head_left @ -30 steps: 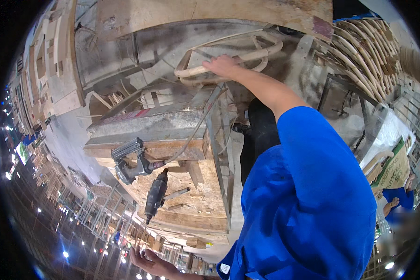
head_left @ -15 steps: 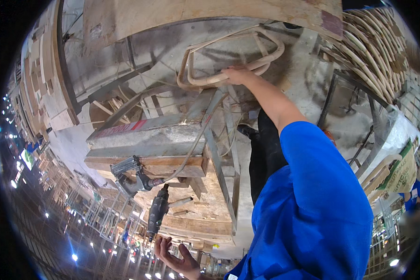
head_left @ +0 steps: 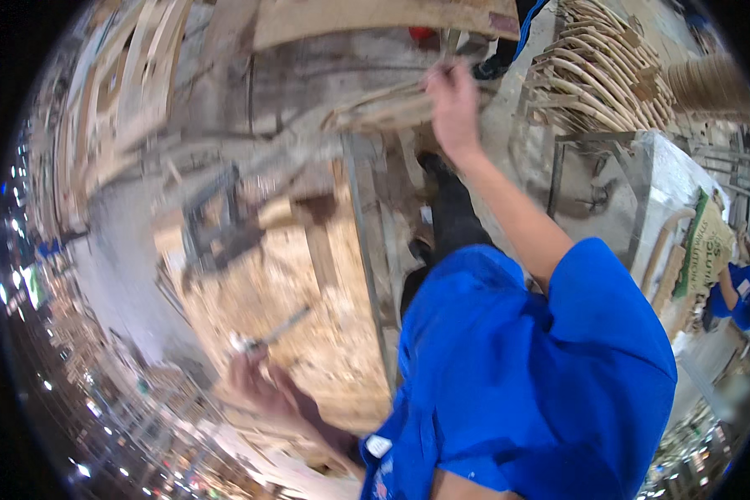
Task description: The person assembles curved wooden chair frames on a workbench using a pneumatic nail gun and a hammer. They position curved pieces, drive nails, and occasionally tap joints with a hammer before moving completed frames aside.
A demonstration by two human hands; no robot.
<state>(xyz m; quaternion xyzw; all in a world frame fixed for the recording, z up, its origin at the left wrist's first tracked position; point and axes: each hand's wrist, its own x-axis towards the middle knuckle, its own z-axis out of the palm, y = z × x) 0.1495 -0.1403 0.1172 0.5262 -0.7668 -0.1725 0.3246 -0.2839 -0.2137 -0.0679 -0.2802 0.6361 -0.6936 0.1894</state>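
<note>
Near the top middle, my right hand (head_left: 456,112) is raised beside a bent wooden frame (head_left: 375,112). Blur hides whether its fingers grip the frame. At the lower left, my left hand (head_left: 262,387) reaches over the bench's raw wooden board (head_left: 267,292). Next to its fingertips is a small pale blurred thing (head_left: 242,342), and a thin greyish stick (head_left: 287,323) runs up from there. Motion smears these fingers too. A dark nail gun (head_left: 212,225) rests on the bench beyond my left hand.
Several curved wooden pieces are stacked (head_left: 600,75) at the upper right. A plywood panel (head_left: 383,21) spans the top. A plastic-covered stand (head_left: 675,187) and a green-and-tan sack (head_left: 704,250) are on the right, near a co-worker's blue sleeve (head_left: 737,287). Another person's dark shoe (head_left: 492,67) shows near the top.
The whole view has swung and blurred. My left hand has moved up over the bench board. The wooden frame now appears flatter, and my right hand's fingers point upward. The dark drill no longer shows clearly.
</note>
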